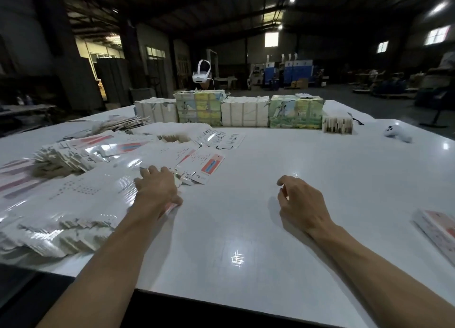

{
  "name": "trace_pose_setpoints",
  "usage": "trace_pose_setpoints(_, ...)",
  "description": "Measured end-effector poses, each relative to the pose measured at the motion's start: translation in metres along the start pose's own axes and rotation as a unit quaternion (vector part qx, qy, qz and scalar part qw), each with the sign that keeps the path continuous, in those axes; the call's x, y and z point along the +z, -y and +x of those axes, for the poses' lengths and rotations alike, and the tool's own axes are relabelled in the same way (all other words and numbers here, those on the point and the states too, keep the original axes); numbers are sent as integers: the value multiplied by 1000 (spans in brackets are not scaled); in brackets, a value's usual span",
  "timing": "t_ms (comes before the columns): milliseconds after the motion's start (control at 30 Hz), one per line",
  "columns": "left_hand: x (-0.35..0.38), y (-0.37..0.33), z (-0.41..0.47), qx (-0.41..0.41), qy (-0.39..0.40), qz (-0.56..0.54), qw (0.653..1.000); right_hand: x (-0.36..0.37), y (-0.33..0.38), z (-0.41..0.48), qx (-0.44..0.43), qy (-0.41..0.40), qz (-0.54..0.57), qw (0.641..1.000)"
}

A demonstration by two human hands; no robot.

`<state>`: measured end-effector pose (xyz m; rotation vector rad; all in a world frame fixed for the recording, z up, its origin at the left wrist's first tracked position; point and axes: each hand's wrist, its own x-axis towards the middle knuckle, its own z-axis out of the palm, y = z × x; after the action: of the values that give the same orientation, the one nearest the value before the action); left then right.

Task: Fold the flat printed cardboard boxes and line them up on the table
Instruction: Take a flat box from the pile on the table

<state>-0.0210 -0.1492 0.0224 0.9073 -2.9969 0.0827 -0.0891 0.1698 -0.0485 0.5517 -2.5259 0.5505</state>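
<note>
Reaching into the big pile of flat boxes [81, 204] on the left side of the desk [270, 155], the person's left hand [157, 187] lies on the top flat box [103, 187]. Its fingers [147, 171] bend over the far side and the thumb hooks the near edge, so it looks like it grips that one card. The right hand [300, 199] hangs just over the bare desk, fingers loosely curled, holding nothing.

To do this well, I think the left hand should slide just one card off, not two stuck together. Then the right hand can help pop it open.

There are far too many flat boxes to count. Some boxes [435, 229] lie at the right edge; they are cut off, so I cannot count them. At the far side I count five packs in a row: two white packs [245, 113], two green and yellow packs [295, 113] and one small pack [337, 124]. There is one headset [202, 72] and one controller [397, 132].
</note>
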Motion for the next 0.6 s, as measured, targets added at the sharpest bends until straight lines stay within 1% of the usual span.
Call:
trace_pose_setpoints(67, -1, 13, -1, -37, 4, 10, 999, 0, -2, 0, 9, -1, 11, 1000)
trace_pose_setpoints(133, -3, 22, -1, -46, 17, -6, 999, 0, -3, 0, 12, 0, 22, 1000)
trace_pose_setpoints(233, -8, 32, 1, -37, 16, -26, 999, 0, -5, -1, 15, 1, 36, 999)
trace_pose_setpoints(367, -9, 40, 8, -21, -15, -52, 998, -2, -6, -2, 16, 3, 46, 999)
trace_pose_setpoints(600, -2, 48, 17, 6, -39, -49, 998, -1, -8, -4, 28, 20, 71, 997)
